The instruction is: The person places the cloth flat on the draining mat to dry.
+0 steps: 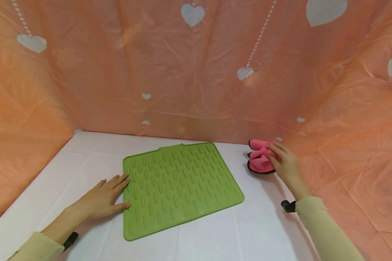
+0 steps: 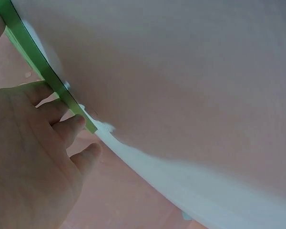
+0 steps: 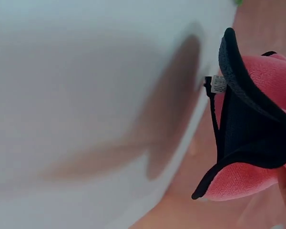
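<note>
A green silicone mat with rows of raised ridges lies on the white table. My left hand is spread at the mat's left edge, fingertips and thumb tip over its rim. The left wrist view catches that mat edge-on, with straight fingers along it. To the right, my right hand pinches a bunched pink cloth with black edging. From the right wrist, the cloth shows a dark inner side and a small white label; most of that hand is out of frame.
An orange curtain with white hearts hangs behind and at both sides of the white table. Black wrist straps show at the left cuff and right cuff. The cloth casts a shadow on the tabletop.
</note>
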Available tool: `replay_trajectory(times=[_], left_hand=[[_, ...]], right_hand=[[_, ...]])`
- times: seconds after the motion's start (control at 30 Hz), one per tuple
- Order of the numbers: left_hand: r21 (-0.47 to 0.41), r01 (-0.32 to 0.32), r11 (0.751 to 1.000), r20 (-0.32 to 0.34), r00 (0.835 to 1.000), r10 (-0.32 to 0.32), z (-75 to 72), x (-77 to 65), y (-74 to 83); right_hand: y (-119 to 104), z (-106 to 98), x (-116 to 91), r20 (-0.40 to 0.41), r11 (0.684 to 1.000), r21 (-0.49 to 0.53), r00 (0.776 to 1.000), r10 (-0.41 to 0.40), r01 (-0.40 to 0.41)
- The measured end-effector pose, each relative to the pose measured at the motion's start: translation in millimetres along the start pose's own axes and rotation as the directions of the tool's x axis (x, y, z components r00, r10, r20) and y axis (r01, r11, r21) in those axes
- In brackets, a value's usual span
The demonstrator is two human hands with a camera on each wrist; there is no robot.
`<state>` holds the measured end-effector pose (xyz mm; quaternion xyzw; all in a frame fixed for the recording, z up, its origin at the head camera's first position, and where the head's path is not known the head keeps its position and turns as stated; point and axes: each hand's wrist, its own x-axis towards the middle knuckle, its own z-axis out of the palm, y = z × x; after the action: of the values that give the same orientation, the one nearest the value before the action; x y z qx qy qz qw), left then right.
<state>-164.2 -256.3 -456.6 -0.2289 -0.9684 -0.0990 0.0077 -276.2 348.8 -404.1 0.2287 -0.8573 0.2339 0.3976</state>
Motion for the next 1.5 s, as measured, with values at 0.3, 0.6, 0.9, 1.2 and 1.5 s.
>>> replay_trajectory(times=[0.3, 0.6, 0.9, 1.2, 1.5], left_hand=[[-0.005, -0.009, 1.0, 0.001, 1.0, 0.009, 1.4, -0.3, -0.7], [-0.003, -0.006, 1.0, 0.001, 1.0, 0.006, -0.5, 0.1, 0.3], [-0.001, -0.006, 1.0, 0.0, 1.0, 0.006, -1.0, -0.1, 0.6], [0.0, -0.012, 1.0, -0.006, 1.0, 0.012, -1.2, 0.6, 0.4], [0.001, -0.01, 1.0, -0.007, 1.0, 0.01, -0.8, 1.8, 0.4]], right_hand=[[-42, 21, 24, -0.062, 0.992, 0.097, 0.995, -0.08, 0.085], [-87, 50, 41, -0.1, 0.957, 0.202, 0.977, -0.191, 0.208], [-125, 79, 41, -0.053, 0.92, 0.296, 0.966, -0.254, 0.258], [-154, 105, 33, -0.018, 0.879, 0.378, 0.951, -0.307, 0.291], [-169, 117, 16, 0.319, 0.9, 0.415, 0.906, -0.278, 0.13]])
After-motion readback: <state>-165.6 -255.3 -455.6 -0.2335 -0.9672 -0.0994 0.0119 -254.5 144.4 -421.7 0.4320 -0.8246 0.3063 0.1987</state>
